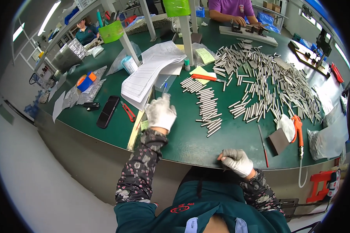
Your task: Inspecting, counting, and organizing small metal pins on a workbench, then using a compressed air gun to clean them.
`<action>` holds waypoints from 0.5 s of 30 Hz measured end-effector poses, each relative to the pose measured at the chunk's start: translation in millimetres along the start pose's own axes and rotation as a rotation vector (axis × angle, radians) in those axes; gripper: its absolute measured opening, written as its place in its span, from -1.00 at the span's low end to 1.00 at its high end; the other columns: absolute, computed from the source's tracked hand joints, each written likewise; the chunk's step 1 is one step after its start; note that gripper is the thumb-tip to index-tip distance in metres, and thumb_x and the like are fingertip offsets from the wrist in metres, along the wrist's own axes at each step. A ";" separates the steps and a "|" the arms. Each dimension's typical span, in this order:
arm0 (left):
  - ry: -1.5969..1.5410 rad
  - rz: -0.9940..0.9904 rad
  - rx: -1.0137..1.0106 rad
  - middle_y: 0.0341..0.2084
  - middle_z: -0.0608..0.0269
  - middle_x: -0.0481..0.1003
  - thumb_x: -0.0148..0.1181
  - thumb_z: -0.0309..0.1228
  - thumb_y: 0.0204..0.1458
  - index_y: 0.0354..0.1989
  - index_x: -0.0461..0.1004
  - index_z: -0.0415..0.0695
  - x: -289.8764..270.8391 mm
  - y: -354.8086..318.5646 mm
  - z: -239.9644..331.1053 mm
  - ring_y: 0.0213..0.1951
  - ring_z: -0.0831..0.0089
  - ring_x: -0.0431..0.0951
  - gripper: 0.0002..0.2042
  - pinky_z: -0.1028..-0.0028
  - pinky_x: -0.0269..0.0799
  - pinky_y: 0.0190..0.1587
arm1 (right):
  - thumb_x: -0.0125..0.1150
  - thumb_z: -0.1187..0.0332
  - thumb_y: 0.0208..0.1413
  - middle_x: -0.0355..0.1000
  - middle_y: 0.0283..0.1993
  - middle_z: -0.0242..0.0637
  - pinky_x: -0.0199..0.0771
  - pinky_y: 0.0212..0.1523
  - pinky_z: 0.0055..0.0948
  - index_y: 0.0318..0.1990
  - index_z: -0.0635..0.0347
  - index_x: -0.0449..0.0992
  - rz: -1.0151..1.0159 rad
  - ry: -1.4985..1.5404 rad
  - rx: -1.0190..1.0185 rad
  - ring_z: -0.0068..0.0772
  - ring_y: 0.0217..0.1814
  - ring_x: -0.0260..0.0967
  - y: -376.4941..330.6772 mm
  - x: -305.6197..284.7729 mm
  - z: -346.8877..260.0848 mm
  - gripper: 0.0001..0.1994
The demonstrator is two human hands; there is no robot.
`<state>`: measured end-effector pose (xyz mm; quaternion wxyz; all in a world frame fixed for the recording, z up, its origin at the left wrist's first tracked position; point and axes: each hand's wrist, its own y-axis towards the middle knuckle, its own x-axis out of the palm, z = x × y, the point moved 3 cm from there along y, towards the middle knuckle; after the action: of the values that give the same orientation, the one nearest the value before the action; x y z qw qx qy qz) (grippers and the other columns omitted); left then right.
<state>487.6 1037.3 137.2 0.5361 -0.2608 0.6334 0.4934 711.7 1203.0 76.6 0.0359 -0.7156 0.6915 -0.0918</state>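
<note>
My left hand (160, 112), in a white glove, is closed around a blue pen (164, 87) beside a stack of white paper forms (149, 73) on the green table (190, 141). My right hand (236, 161), also gloved, is curled at the table's near edge with nothing visible in it. Right of my left hand lie rows of short metal rods (208, 106). A much larger spread of the same rods (268, 85) covers the table's right half.
A black phone (107, 111) and red cutters (128, 112) lie left of the papers. An orange air tool (298, 132), a dark pad (279, 140) and plastic bags (328, 138) sit at right. White posts (186, 35) rise mid-table. A person in purple (231, 9) works opposite.
</note>
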 end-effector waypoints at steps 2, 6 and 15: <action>-0.074 -0.009 0.115 -0.50 0.18 0.49 0.12 -0.31 -0.22 -0.21 0.42 -0.07 -4.7 -23.3 17.0 -0.37 0.21 0.49 -0.68 0.22 0.33 -0.26 | 0.05 0.36 0.09 0.38 -0.45 -0.40 0.29 -0.46 -0.64 -0.33 0.33 0.44 0.013 -0.036 -0.028 -0.69 -0.51 0.22 0.2 -0.6 -3.5 -0.82; -0.253 -0.007 0.230 -0.51 0.22 0.46 0.16 -0.36 -0.22 -0.21 0.41 -0.08 6.2 -60.1 41.7 -0.38 0.23 0.46 -0.68 0.29 0.36 -0.29 | 0.07 0.35 0.07 0.38 -0.46 -0.40 0.31 -0.44 -0.64 -0.29 0.32 0.46 0.044 -0.128 -0.101 -0.67 -0.48 0.26 4.3 4.0 -12.1 -0.81; -0.355 0.071 0.128 -0.29 0.11 0.43 0.17 -0.26 -0.16 -0.15 0.38 -0.11 28.5 -69.4 48.8 -0.22 0.17 0.43 -0.64 0.26 0.35 -0.16 | 0.05 0.36 0.07 0.37 -0.44 -0.47 0.26 -0.38 -0.68 -0.28 0.28 0.46 0.080 -0.161 -0.204 -0.72 -0.43 0.20 10.8 8.6 -7.0 -0.83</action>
<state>559.6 1060.9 89.6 0.6371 -0.1124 0.5676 0.5092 700.1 1194.5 82.2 0.0221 -0.6924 0.7201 0.0381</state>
